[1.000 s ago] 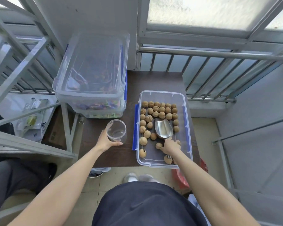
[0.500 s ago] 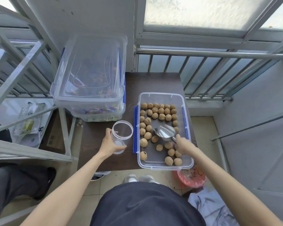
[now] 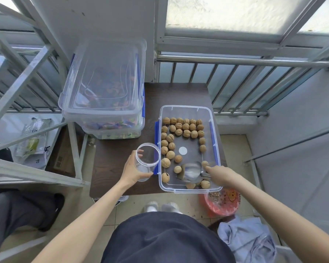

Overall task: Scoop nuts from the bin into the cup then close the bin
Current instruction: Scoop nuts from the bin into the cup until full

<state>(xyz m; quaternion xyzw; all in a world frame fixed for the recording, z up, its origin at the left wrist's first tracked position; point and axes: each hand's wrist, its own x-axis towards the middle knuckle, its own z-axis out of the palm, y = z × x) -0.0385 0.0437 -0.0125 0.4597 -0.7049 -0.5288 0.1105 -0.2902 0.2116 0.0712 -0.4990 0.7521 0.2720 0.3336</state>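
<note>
The open bin (image 3: 188,149), a clear rectangular tub with blue side clips, sits on the dark tabletop (image 3: 122,160) at its near right portion. Walnuts (image 3: 182,128) lie in it in a loose single layer, packed in rows toward the far end and down the left side, with a bare patch in the middle showing a white round sticker (image 3: 183,150).

The right hand (image 3: 219,174) is inside the bin at its near right corner, fingers wrapped around the handle of a metal scoop (image 3: 191,170). The scoop bowl lies low on the bin floor, pointing left and away; it is blurred, and whether any nut is in it cannot be told. Loose walnuts sit just beside it on several sides.

The left hand (image 3: 134,170) is clasped around the lower part of the clear plastic cup (image 3: 146,160), which is tilted with its mouth toward the bin and held just beside the bin's left wall. The cup appears empty.

At the far left of the tabletop stand two stacked clear containers (image 3: 104,95) holding colourful contents. A red tub (image 3: 221,203) stands on the floor by the table's near right corner, with a pale cloth (image 3: 247,238) near it.
</note>
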